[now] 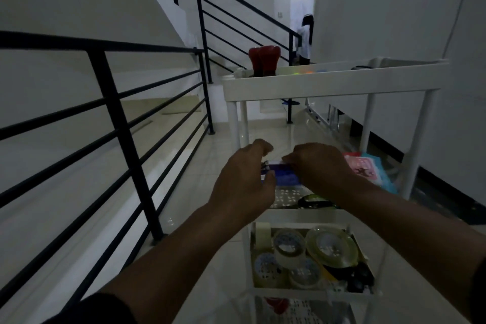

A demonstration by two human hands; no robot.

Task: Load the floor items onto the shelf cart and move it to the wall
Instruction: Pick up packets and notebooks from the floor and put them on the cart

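A white multi-tier shelf cart [331,84] stands in front of me. Both hands reach into its second tier. My left hand [244,176] and my right hand [318,166] together grip a blue-and-white packet [285,175] just above that perforated shelf. A pink and blue packet [368,168] lies at the right of the same tier, and a dark looped item [313,201] lies near its front. The tier below holds several rolls of tape [328,246]. On the top tier stand red objects [264,59].
A black metal stair railing [115,118] runs along the left, close to the cart. A white wall [394,8] rises on the right. Glossy tiled floor [184,179] lies between. A person in white [305,39] stands far back in the corridor.
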